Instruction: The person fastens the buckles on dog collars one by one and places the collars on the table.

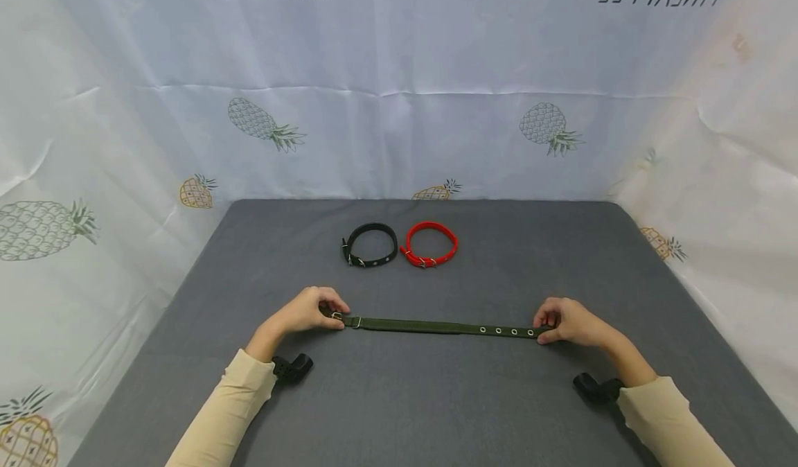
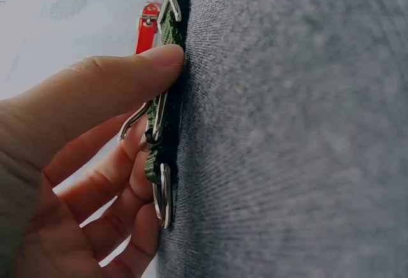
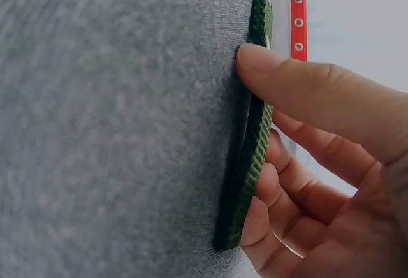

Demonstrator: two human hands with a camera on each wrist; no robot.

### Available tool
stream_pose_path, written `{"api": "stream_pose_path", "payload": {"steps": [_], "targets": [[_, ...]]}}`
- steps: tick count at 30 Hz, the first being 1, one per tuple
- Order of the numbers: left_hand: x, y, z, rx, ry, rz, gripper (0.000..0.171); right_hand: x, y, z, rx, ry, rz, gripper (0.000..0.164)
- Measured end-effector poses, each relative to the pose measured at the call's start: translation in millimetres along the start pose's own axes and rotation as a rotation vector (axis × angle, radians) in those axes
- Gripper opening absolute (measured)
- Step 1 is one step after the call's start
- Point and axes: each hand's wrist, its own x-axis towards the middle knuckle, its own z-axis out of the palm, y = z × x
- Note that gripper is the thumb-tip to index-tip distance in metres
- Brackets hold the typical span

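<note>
A green webbing collar (image 1: pixel 411 325) lies stretched out straight across the grey table, its metal eyelets toward the right. My left hand (image 1: pixel 314 310) pinches its buckle end between thumb and fingers. In the left wrist view, the silver buckle (image 2: pixel 160 118) and a metal ring (image 2: pixel 163 195) show beside the fingers. At the other end, my right hand (image 1: pixel 570 321) pinches the eyelet strap near its tip. The right wrist view shows the strap's tip (image 3: pixel 229 236) extending past the thumb, close along the table surface.
Beyond the green collar, a black collar (image 1: pixel 372 263) and a red collar (image 1: pixel 431 225) lie buckled into loops side by side. The grey table (image 1: pixel 424 398) ends at a white curtain (image 1: pixel 399 141) printed with pineapples. Each wrist wears a black camera mount (image 1: pixel 293 368).
</note>
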Motion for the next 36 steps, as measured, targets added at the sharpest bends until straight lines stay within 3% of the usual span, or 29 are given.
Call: {"api": "stream_pose_path", "payload": {"steps": [14, 25, 36], "targets": [[0.0, -0.8, -3.0, 0.063, 0.0, 0.011, 0.013, 6.3, 0.2, -2.5, -0.031, 0.029, 0.012, 0.017], [-4.8, 0.1, -9.0, 0.058, 0.052, 0.012, 0.009, 16.8, -6.5, -9.5, -0.081, 0.05, 0.025, 0.014], [-6.5, 3.9, -22.4, 0.066, 0.134, -0.014, 0.01, 24.6, -16.5, -25.3, -0.004, 0.042, 0.07, 0.019]]}}
